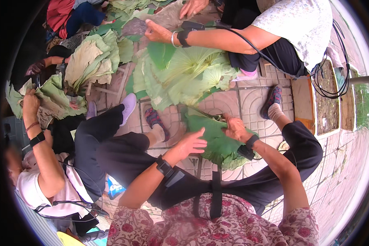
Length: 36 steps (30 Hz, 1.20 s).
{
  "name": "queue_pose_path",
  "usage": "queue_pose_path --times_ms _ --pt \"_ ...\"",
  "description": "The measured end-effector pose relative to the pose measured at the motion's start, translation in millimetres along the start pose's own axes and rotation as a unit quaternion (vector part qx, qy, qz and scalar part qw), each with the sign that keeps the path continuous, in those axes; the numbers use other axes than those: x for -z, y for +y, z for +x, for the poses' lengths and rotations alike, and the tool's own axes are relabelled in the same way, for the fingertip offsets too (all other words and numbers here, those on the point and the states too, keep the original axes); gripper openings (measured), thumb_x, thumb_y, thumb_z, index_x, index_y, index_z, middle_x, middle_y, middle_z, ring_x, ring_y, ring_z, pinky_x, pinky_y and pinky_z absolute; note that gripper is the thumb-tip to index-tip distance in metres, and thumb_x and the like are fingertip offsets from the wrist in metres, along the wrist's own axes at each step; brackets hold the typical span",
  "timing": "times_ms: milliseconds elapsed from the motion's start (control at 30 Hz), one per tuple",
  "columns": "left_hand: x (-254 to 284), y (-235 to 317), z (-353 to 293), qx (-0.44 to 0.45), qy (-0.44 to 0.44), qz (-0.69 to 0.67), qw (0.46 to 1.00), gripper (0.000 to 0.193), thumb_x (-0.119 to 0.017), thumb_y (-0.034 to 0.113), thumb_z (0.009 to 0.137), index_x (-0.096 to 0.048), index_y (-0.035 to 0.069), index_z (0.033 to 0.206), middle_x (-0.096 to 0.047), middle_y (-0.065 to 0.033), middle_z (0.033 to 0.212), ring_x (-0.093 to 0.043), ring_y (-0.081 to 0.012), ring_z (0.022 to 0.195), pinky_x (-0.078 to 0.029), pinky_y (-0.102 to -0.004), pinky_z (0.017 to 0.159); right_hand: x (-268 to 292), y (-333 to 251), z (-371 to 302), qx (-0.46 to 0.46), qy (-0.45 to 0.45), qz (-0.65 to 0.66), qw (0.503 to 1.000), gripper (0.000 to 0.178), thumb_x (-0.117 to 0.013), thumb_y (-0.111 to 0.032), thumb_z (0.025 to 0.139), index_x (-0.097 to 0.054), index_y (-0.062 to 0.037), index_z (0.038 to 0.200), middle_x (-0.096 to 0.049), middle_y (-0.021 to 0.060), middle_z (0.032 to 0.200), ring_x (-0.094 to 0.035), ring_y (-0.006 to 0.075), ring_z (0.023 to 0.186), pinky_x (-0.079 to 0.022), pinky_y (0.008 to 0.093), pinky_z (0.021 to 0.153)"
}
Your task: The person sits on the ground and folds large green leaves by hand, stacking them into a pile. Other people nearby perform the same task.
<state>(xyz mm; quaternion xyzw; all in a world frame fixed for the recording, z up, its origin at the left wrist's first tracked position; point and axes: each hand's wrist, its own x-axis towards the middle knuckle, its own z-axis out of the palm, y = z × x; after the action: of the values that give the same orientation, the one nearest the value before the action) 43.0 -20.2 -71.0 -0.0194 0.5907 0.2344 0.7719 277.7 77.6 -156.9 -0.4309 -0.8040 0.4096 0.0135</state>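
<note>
My right hand point(235, 128) is closed on the upper part of a large green lotus leaf point(215, 141), which hangs in loose folds between my knees. Left of that leaf, my left hand point(191, 143) has its fingers spread and holds nothing. Its fingertips are close to the leaf's edge; whether they touch it I cannot tell. Just beyond lies a broad heap of paler green lotus leaves point(180, 82), veined and overlapping, with a brighter green leaf point(160, 54) on top.
Across from me, a person's hand point(158, 32) is near a brownish leaf point(134, 26). At left another person holds crumpled leaves point(53, 98), beside a pale dry stack point(92, 61). Wooden planter boxes point(326, 96) stand at right on the paving tiles, under hanging black cables point(336, 78).
</note>
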Motion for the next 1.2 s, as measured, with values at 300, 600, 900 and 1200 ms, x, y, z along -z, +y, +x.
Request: queue_pose_path --times_ms 300,600,900,1200 --pt "-14.8 -32.6 -82.6 -0.126 0.064 -0.205 0.969 0.035 -0.072 0.009 0.088 -0.060 0.005 0.121 -0.067 -0.0063 0.109 -0.067 -0.0218 0.096 -0.056 -0.0374 0.082 42.1 -188.9 -126.2 0.290 0.074 -0.091 0.950 0.056 -0.069 -0.016 0.077 -0.048 0.0001 0.127 -0.057 0.0141 0.097 -0.058 0.0319 0.090 -0.049 0.0400 0.077" --pt "14.5 -69.9 -116.6 -0.226 -0.015 -0.250 0.941 0.039 -0.065 0.005 0.092 -0.054 0.000 0.129 -0.064 -0.0107 0.120 -0.064 -0.0230 0.108 -0.055 -0.0393 0.093 24.5 -189.1 -114.2 0.152 0.003 0.201 0.968 0.064 -0.078 -0.026 0.083 -0.047 -0.0017 0.133 -0.058 0.0149 0.099 -0.060 0.0317 0.091 -0.051 0.0387 0.080" --pt "23.5 -70.1 -130.5 -0.321 0.011 -0.280 0.905 0.041 -0.068 0.008 0.092 -0.053 -0.001 0.129 -0.062 -0.0091 0.120 -0.063 -0.0201 0.105 -0.054 -0.0358 0.088 21.9 -220.7 -109.7 0.232 0.056 0.098 0.966 0.058 -0.076 -0.025 0.084 -0.052 -0.0023 0.131 -0.054 0.0199 0.122 -0.053 0.0385 0.114 -0.045 0.0448 0.095" --pt "29.3 -69.4 -141.0 -0.345 0.030 -0.291 0.892 0.037 -0.070 0.009 0.091 -0.057 0.001 0.125 -0.064 -0.0076 0.115 -0.065 -0.0191 0.102 -0.054 -0.0337 0.086 12.7 -230.9 -96.8 0.269 0.097 0.082 0.955 0.029 -0.063 -0.016 0.093 -0.060 0.0029 0.115 -0.063 0.0188 0.104 -0.062 0.0368 0.096 -0.053 0.0413 0.081"
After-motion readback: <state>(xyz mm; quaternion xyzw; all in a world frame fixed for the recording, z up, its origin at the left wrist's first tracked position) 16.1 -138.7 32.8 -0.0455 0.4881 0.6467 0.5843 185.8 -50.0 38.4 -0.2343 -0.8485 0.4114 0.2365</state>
